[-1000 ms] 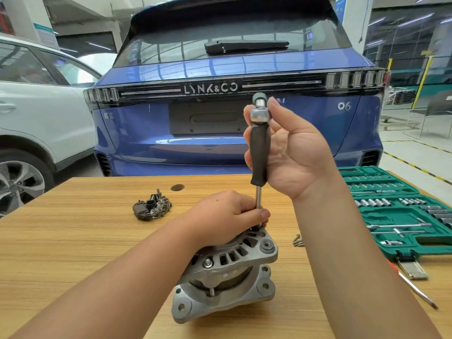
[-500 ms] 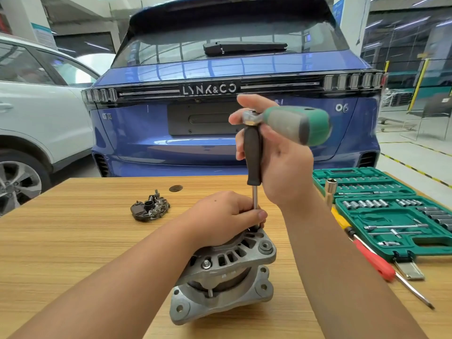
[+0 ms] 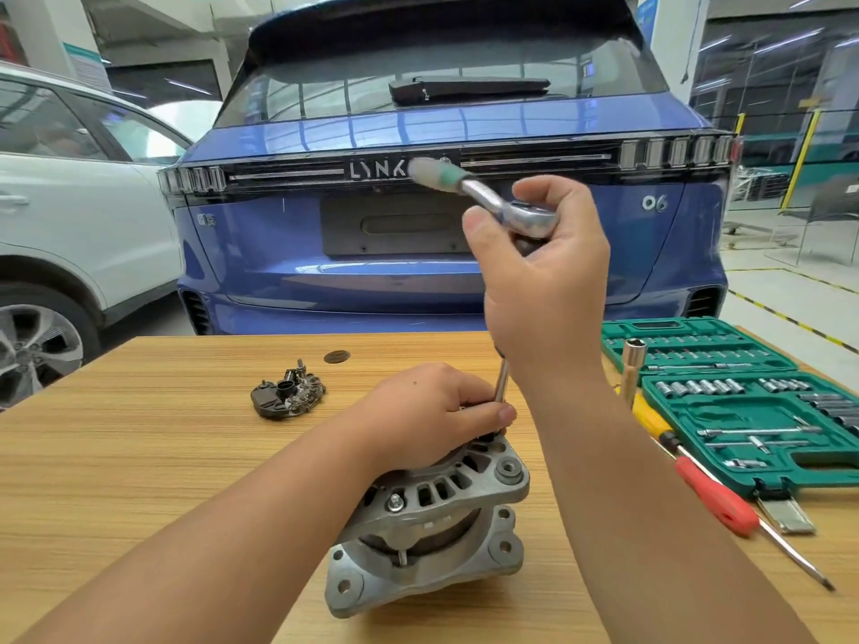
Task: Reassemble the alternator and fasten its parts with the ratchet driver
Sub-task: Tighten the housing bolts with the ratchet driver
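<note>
Alternator (image 3: 430, 527), upright on table (image 3: 139, 457): left hand (image 3: 427, 416) clasps its top and steadies the shaft, right hand (image 3: 541, 290) grips ratchet (image 3: 506, 206), handle swung from right to left since half a second ago, bolt tightening underway

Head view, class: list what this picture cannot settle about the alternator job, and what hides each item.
1. Where the ratchet driver meets the alternator: the left hand covers the shaft's tip.
2. The driver's grip: the right hand wraps it, and its swinging handle end is motion-blurred.
3. Socket sizes in the green tool case: too small to read, and the right edge cuts the case off.
4. The black part on the table: detail too fine.
</note>
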Demonstrator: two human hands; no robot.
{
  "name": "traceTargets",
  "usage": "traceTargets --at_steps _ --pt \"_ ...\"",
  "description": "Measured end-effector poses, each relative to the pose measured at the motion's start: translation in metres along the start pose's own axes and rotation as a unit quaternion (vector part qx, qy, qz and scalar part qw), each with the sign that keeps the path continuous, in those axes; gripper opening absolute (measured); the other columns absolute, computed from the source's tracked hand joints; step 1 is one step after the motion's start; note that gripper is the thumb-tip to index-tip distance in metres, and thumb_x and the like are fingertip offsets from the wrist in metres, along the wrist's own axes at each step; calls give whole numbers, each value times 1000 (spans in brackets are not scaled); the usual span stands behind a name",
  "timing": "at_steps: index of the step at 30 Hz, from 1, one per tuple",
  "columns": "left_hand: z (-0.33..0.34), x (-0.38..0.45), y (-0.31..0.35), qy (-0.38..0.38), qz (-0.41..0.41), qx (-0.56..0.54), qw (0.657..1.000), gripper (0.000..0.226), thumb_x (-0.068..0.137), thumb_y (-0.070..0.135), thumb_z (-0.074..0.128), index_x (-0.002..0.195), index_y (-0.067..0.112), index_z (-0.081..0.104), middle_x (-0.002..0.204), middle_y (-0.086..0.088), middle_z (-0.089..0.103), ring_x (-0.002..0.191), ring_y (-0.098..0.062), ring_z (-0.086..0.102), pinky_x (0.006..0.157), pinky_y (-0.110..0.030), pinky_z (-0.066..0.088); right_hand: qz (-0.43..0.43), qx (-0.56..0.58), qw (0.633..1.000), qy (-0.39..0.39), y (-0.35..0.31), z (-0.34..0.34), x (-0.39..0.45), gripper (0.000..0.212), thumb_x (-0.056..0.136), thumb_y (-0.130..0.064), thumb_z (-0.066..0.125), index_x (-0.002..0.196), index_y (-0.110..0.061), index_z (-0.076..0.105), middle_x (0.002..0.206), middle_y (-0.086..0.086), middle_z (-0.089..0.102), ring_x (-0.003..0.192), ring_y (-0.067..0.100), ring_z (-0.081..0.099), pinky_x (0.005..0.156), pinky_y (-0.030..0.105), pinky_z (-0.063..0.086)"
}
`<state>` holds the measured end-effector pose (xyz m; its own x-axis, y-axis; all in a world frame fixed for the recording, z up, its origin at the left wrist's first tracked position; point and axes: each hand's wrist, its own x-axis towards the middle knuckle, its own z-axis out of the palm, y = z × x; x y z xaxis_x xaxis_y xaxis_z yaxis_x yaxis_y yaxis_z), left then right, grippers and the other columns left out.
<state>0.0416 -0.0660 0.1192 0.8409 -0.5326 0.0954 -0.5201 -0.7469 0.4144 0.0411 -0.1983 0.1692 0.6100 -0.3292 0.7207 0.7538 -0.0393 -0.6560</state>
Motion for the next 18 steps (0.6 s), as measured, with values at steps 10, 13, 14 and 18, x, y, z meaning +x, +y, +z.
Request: traceTargets --at_steps 10,13,14,18 --pt "0 -1 -1 -2 -17 -7 1000 44 98 59 52 98 22 74 88 -1 72 79 -19 65 77 -44 54 352 355 844 -193 -20 -15 14 27 78 -28 64 101 -14 59 86 -5 65 64 9 57 59 21 44" --pt "1 0 -2 2 -20 -14 1000 42 98 60 52 96 25 75 87 0 73 78 -18 65 75 -42 53 331 385 845 -163 -19 -16 13 15 80 -16 68 85 -21 54 82 -1 62 70 13 57 64 24 45" --pt "1 1 -2 4 -18 -11 1000 42 99 60 51 96 25 75 85 0 72 77 -17 64 74 -40 53 297 377 866 -138 -16 -15 12 18 83 -10 68 84 -22 54 84 1 63 74 16 58 66 26 47" --pt "1 1 -1 6 -14 -9 1000 40 100 59 50 95 28 75 80 1 70 71 -12 60 68 -35 51 57 206 976 -39 -7 -4 3 14 90 -6 67 92 -19 65 84 9 61 77 25 55 71 25 49"
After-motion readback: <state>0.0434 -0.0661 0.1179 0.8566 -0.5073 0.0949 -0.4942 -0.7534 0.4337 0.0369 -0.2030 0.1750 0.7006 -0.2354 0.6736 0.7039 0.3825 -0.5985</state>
